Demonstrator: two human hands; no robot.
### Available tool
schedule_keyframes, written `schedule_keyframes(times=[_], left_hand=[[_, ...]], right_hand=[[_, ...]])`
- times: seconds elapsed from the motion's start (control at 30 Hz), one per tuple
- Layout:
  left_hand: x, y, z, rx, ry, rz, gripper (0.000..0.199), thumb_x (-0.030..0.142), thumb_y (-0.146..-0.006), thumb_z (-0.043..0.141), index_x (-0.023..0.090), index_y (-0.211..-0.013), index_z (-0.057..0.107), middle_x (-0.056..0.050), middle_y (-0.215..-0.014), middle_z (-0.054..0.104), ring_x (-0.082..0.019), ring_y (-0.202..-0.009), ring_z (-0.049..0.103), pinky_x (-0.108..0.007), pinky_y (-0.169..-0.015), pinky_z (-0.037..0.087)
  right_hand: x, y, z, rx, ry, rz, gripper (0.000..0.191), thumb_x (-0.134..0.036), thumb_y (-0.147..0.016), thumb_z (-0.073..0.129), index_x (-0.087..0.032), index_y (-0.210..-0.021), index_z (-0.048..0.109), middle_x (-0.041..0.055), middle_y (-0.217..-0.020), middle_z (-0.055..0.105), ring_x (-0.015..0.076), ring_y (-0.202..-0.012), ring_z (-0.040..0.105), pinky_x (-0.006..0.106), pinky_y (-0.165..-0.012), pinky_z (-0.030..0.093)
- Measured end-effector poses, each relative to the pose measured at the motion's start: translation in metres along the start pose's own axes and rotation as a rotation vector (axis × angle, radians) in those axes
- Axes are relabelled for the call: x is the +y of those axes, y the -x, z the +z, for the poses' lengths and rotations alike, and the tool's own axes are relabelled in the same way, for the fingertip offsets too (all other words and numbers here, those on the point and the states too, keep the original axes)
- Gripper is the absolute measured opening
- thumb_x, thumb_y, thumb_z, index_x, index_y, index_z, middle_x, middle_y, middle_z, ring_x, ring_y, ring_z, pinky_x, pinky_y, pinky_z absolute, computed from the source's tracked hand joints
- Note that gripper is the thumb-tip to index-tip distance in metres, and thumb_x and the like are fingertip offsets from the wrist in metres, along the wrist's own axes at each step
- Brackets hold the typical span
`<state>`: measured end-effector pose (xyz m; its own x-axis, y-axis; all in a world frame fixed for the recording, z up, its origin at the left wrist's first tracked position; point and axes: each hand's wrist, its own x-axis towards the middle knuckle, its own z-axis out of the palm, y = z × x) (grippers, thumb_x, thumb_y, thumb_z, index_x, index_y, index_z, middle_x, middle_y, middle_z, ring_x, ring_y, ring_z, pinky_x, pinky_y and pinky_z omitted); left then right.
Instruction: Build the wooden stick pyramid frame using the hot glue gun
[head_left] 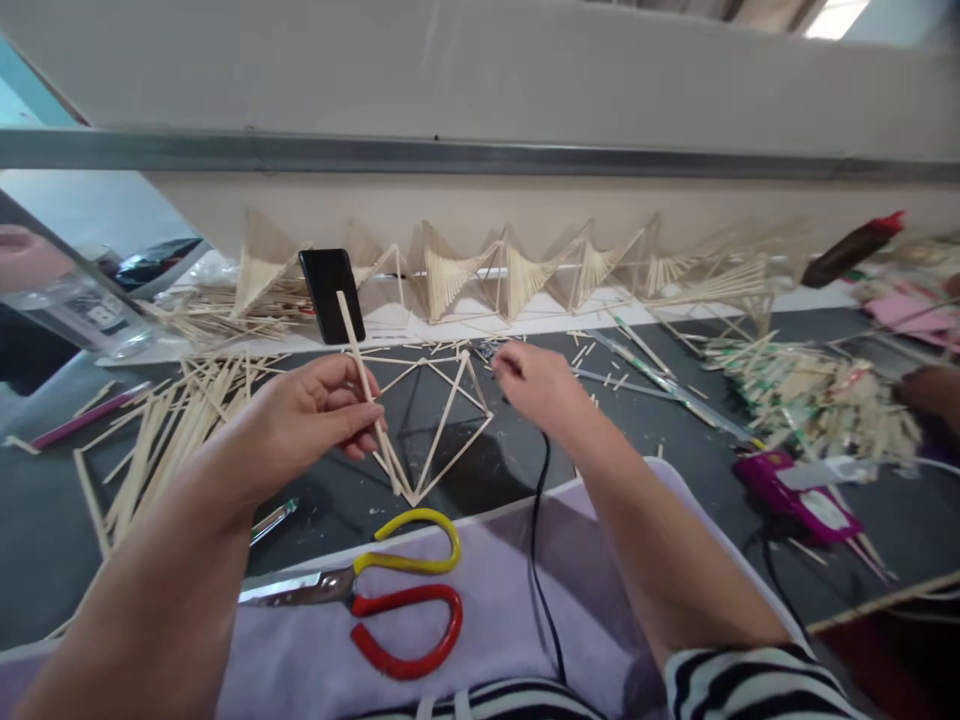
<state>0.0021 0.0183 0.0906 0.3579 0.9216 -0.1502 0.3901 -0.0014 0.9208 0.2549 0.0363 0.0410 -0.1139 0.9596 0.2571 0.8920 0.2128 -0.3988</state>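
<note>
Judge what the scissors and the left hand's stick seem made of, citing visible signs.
Scissors: blades likely steel, smooth, with a metallic shine; handles probably plastic or plastic-coated, evenly red and yellow.
Stick: apparently wood, seemingly unvarnished, judging by its pale tan, matte surface.

no legible lettering, apparently

Craft workshop: scissors (341,586), wooden sticks (154,440)

Pale stick (359,365) — black-and-white striped sleeve (757,685)
</note>
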Motion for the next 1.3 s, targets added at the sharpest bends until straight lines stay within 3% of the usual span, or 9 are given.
schedule_keyframes(times=[0.13,0.23,0.37,0.57,0.8,0.93,1.07,1.17,1.3], left_hand=[[0.002,0.002,-0.002,-0.007,-0.005,-0.003,0.018,0.028,-0.075,0.06,0.018,-0.086,0.051,-0.001,-0.069,0.064,-0.013,-0.056,0.062,-0.023,-0.05,0.052],[0.0,0.002,-0.003,0.021,-0.011,0.011,0.021,0.031,-0.073,0.061,0.018,-0.086,0.052,-0.001,-0.068,0.063,-0.014,-0.054,0.062,-0.023,-0.047,0.051],[-0.002,0.0,-0.007,0.035,-0.001,0.034,0.023,0.034,-0.07,0.064,0.019,-0.084,0.054,-0.001,-0.068,0.064,-0.016,-0.054,0.062,-0.024,-0.046,0.052],[0.0,0.0,-0.004,0.05,-0.02,0.038,0.022,0.036,-0.069,0.064,0.018,-0.078,0.056,-0.003,-0.066,0.064,-0.016,-0.053,0.062,-0.023,-0.045,0.051],[0.006,0.005,0.0,0.064,0.032,0.058,0.023,0.034,-0.064,0.067,0.018,-0.076,0.056,-0.004,-0.065,0.064,-0.017,-0.051,0.062,-0.025,-0.043,0.051],[0.003,0.004,0.002,0.108,0.057,0.123,0.017,0.032,-0.073,0.06,0.019,-0.084,0.055,-0.003,-0.072,0.065,-0.017,-0.065,0.065,-0.026,-0.06,0.054],[0.005,0.004,0.008,0.162,0.318,0.138,0.007,0.023,-0.08,0.052,0.021,-0.086,0.052,0.001,-0.074,0.061,-0.017,-0.079,0.065,-0.03,-0.074,0.052],[0.01,0.008,0.011,0.173,0.521,0.167,0.006,0.017,-0.08,0.049,0.02,-0.085,0.051,0.002,-0.071,0.056,-0.013,-0.069,0.061,-0.024,-0.063,0.05],[0.018,0.016,0.018,0.194,0.668,0.228,0.01,0.018,-0.079,0.053,0.019,-0.089,0.052,0.003,-0.065,0.05,-0.007,-0.054,0.048,-0.014,-0.044,0.033]], right_hand=[[0.06,-0.025,0.008,-0.029,0.26,0.323,0.026,-0.026,-0.085,0.04,-0.013,-0.093,0.061,0.0134,-0.088,0.065,0.0226,-0.084,0.059,0.029,-0.071,0.039],[0.08,-0.03,0.025,-0.119,0.264,0.435,0.034,-0.034,-0.086,0.038,-0.011,-0.095,0.061,0.0163,-0.094,0.065,0.025,-0.091,0.06,0.03,-0.075,0.041],[0.081,-0.032,0.044,-0.184,0.187,0.433,0.045,-0.053,-0.08,0.044,-0.013,-0.088,0.064,0.0152,-0.089,0.066,0.0259,-0.088,0.061,0.031,-0.074,0.043],[0.082,-0.037,0.048,-0.219,-0.049,0.493,0.025,-0.036,-0.072,0.053,-0.015,-0.076,0.066,0.0083,-0.064,0.064,0.0207,-0.063,0.062,0.027,-0.06,0.044],[0.09,-0.033,0.04,-0.181,-0.298,0.545,0.017,-0.029,-0.065,0.052,-0.016,-0.06,0.061,-0.001,-0.037,0.045,0.0142,-0.036,0.046,0.025,-0.041,0.035],[0.084,-0.032,0.04,-0.1,-0.481,0.533,0.022,-0.032,-0.067,0.05,-0.015,-0.071,0.062,-0.0043,-0.04,0.043,0.0099,-0.035,0.04,0.022,-0.039,0.031],[0.066,-0.033,0.027,0.004,-0.619,0.48,0.03,-0.035,-0.068,0.048,-0.015,-0.087,0.061,-0.004,-0.05,0.051,0.0087,-0.04,0.042,0.021,-0.041,0.032],[0.044,-0.029,0.006,0.094,-0.793,0.413,0.031,-0.035,-0.067,0.05,-0.015,-0.09,0.058,-0.0028,-0.058,0.055,0.0089,-0.045,0.045,0.02,-0.043,0.034],[0.007,-0.013,-0.023,0.145,-0.987,0.282,0.025,-0.03,-0.067,0.057,-0.017,-0.087,0.057,-0.003,-0.065,0.056,0.0083,-0.051,0.047,0.02,-0.048,0.036]])
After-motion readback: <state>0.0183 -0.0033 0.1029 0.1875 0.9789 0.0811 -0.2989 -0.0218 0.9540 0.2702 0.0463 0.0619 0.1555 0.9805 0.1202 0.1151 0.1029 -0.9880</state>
